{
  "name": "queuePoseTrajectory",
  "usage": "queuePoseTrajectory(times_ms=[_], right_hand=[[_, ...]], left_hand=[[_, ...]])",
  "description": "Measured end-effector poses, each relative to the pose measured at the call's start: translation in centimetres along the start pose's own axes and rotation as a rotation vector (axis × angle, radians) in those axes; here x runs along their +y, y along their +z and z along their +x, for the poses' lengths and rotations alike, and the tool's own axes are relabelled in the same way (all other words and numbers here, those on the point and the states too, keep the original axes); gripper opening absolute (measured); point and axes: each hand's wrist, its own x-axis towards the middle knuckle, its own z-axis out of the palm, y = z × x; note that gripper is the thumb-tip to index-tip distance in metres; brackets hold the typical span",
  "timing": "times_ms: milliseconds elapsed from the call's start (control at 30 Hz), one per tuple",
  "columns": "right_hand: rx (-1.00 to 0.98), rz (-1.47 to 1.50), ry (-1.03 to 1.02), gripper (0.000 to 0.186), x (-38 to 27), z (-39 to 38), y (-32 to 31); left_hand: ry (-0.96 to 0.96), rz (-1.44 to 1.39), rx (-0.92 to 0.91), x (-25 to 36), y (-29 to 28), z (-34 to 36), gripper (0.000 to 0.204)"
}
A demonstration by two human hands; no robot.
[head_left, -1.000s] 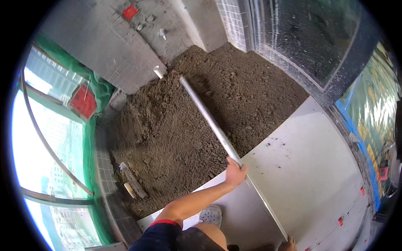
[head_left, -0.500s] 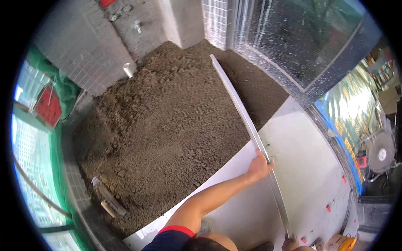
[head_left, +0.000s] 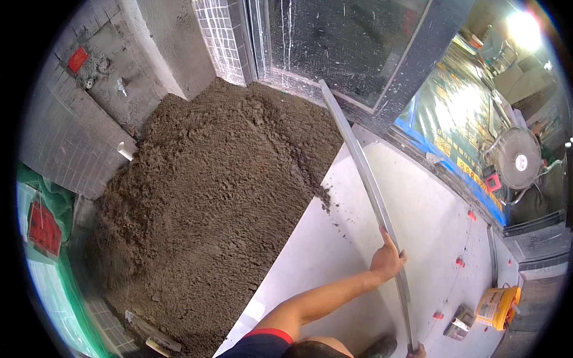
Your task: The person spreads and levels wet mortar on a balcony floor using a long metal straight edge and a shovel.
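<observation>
A long metal straightedge runs from the dark window frame down to the lower edge, over the white floor tiles. My left hand is closed around its lower half, thumb and fingers against the bar. At the bottom edge my right hand grips the near end; it is partly cut off. To the left lies a broad bed of damp grey-brown mortar, with loose crumbs spilled onto the tile beside its edge. The bar's far tip is near the mortar's right corner.
A trowel lies at the mortar's lower left. A white pipe stub stands by the wall. A yellow bucket, a dark tool and small red tile levelling pieces are at right. Beyond the sill stands a fan.
The straightedge has moved right, off the mortar and over the white tiles, with both hands still on it. Crumbs of mortar now lie on the tile edge. The view has shifted right.
</observation>
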Motion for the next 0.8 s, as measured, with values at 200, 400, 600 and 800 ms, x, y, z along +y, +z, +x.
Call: queuePoseTrajectory(times_ms=[200,400,600,800], right_hand=[[-0.036,0.102,0.102,0.036,1.9,0.0,0.5],[-0.027,-0.078,-0.275,0.03,-5.0,6.8,0.4],[-0.268,-0.123,-0.515,0.029,-16.5,10.4,0.4],[-0.396,-0.142,-0.722,0.029,-20.0,9.8,1.0]], left_hand=[[-0.053,0.059,-0.045,-2.0,1.9,-0.8,0.107],[-0.146,0.03,0.216,-4.3,-6.3,2.9,0.109],[-0.138,0.165,0.478,-8.7,-19.2,1.2,0.085],[-0.287,0.166,0.631,-14.8,-25.0,-9.0,0.024]])
